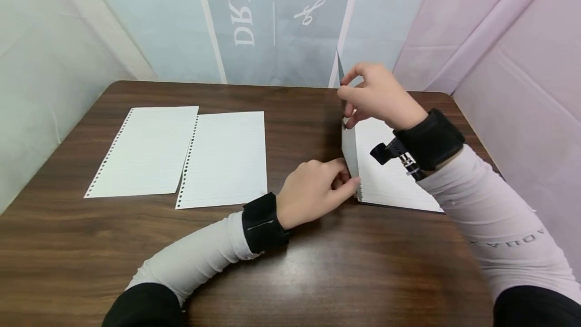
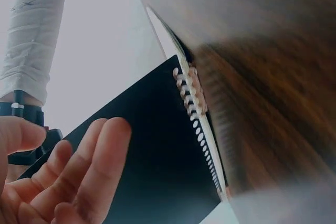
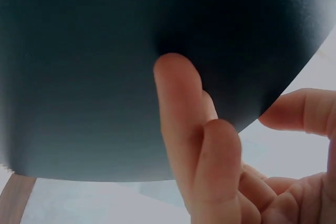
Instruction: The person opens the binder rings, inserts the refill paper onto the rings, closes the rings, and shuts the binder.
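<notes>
A ring-bound notebook with white lined pages lies at the right of the table, its dark cover raised nearly upright. High on that cover is my right hand, pinching it near the edge. In the right wrist view, its fingers lie along the dark side and the thumb meets the edge. My left hand is at the lower end of the binding, fingers loosely bent beside the cover. The left wrist view shows the metal rings along the spine and nothing gripped in these fingers.
Two loose punched lined sheets lie at the left of the dark wooden table: one sheet further left, another sheet slightly overlapping it. A pale printed curtain hangs behind the table's far edge, with cloth at both sides.
</notes>
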